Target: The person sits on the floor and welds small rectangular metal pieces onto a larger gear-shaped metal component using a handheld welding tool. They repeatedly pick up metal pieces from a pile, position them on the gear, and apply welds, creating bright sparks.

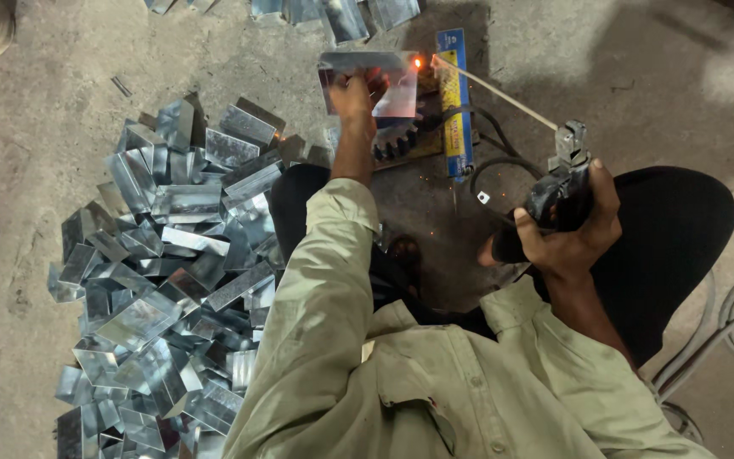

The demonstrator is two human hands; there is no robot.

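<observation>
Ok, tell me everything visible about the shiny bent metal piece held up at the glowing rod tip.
The shiny folded sheet-metal piece looks galvanised, grey and reflective, with a pinkish glare on its face. It is box-like, open toward the camera, and held low over the concrete floor. The left hand grips its lower edge. The thin welding rod, clamped in the dark electrode holder held by the right hand, meets its upper right corner, where an orange spark glows.

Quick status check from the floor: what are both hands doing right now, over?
Left hand grips shiny metal piece. Right hand holds electrode holder, rod tip glowing at the piece's right edge. Heap of metal pieces at left, nothing between the hands.
</observation>
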